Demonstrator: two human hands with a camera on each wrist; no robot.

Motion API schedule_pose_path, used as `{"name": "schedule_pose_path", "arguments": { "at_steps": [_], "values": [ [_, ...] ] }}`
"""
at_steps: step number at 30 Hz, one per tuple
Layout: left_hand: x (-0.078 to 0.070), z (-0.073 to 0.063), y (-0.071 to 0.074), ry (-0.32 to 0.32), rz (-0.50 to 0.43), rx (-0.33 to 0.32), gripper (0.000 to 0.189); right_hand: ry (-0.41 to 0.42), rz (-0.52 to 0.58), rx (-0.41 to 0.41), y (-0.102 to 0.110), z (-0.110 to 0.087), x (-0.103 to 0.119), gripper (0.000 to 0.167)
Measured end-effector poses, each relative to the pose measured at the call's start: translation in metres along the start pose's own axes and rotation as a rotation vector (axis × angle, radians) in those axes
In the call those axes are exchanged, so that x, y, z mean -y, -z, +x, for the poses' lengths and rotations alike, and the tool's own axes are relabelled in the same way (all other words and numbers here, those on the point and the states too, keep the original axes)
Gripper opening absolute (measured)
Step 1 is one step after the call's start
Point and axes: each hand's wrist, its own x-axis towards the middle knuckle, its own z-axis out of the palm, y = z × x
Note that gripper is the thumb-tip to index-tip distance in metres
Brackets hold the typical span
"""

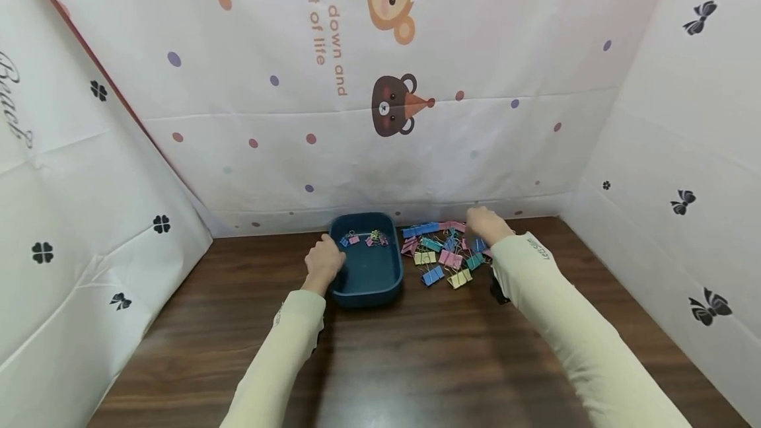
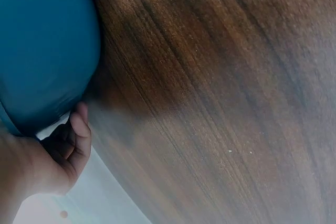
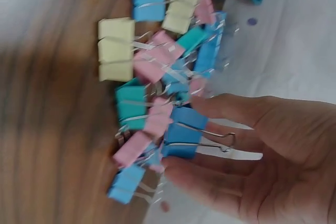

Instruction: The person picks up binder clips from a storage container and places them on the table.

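My left hand (image 1: 324, 260) grips the left rim of a dark blue plastic bin (image 1: 366, 294); in the left wrist view its curled fingers (image 2: 80, 135) sit against the bin's wall (image 2: 50, 51). A few small clips (image 1: 376, 239) in pink, blue and yellow lie at the far end inside the bin. To the right, my right hand (image 1: 489, 224) is over a pile of coloured binder clips (image 1: 450, 259). In the right wrist view, thumb and fingers pinch a blue binder clip (image 3: 185, 132) by its sides, its wire handles pointing toward the palm.
Pink, yellow, green and blue clips lie close together beside the bin, among them a yellow clip (image 3: 116, 50) near the front. Behind everything hangs a white printed sheet (image 1: 285, 170). Dark wooden table (image 1: 410, 362) stretches in front, with white sheets at both sides.
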Motion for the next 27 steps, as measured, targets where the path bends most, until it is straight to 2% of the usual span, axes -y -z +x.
{"name": "schedule_pose_path", "arguments": {
  "at_steps": [5,10,15,21,24,27],
  "values": [
    [0.003,0.001,0.000,-0.001,-0.007,-0.007,0.050,-0.051,-0.056,0.053,-0.017,-0.002,-0.016,0.052],
    [0.003,0.001,0.000,-0.004,-0.015,-0.005,0.050,-0.068,-0.021,0.071,-0.033,-0.005,-0.029,0.059],
    [0.001,0.004,0.000,-0.007,-0.018,0.005,0.051,-0.034,-0.002,0.073,-0.044,-0.005,-0.037,0.056],
    [0.001,0.007,-0.003,-0.004,-0.017,0.011,0.052,-0.038,0.071,0.062,-0.052,0.003,-0.040,0.051],
    [0.004,0.005,-0.002,0.006,-0.028,0.010,0.052,-0.025,0.010,0.054,-0.051,0.005,-0.033,0.051],
    [0.000,0.002,0.000,0.006,-0.031,0.017,0.053,-0.033,-0.073,0.050,-0.043,0.001,-0.026,0.055]
  ]
}}
